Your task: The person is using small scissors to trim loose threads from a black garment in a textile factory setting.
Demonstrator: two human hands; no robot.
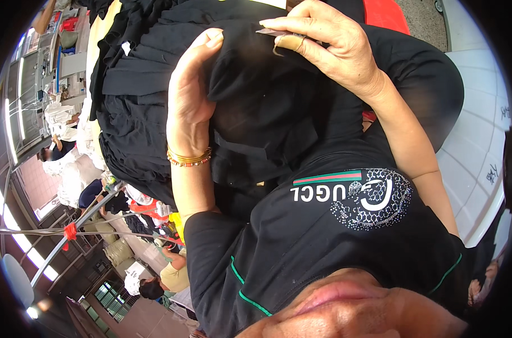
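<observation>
A black cloth garment [256, 79] lies bunched across my lap. My left hand [191, 87], with bangles [188, 158] at the wrist, grips its left edge; the thumb shows and the other fingers are hidden behind the cloth. Above the garment's far right part, my right hand [329, 48] pinches a small pointed metal blade [270, 32] between thumb and fingers, its tip toward the left. A yellowish wrap [290, 43] covers one of that hand's fingertips, with a loose end hanging down. Most of the tool's handle is hidden in the hand.
A large heap of black cloth [135, 84] rises at the left, beside my left forearm. Something red [385, 17] stands at the far right, and a white tiled surface [473, 124] lies to the right. Other people [174, 273] are among cloth piles at the left.
</observation>
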